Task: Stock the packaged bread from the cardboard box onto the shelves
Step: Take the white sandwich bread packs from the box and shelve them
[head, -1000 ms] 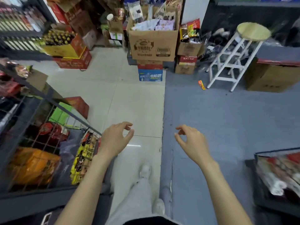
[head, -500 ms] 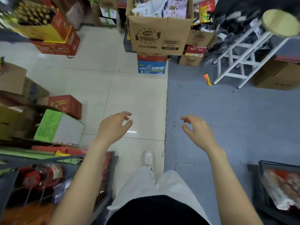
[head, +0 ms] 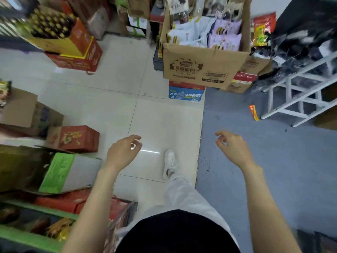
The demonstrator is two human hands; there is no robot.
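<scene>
cardboard box [head: 206,68] of packaged bread [head: 211,35] has drawn closer ahead on stacked cartons; your left hand [head: 122,152] and right hand [head: 233,148] hang loose, empty, so reach in next.

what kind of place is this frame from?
Likely a small shop's aisle or stockroom: an open cardboard box full of packaged goods, a crate of bottles, snack racks at left.
</scene>
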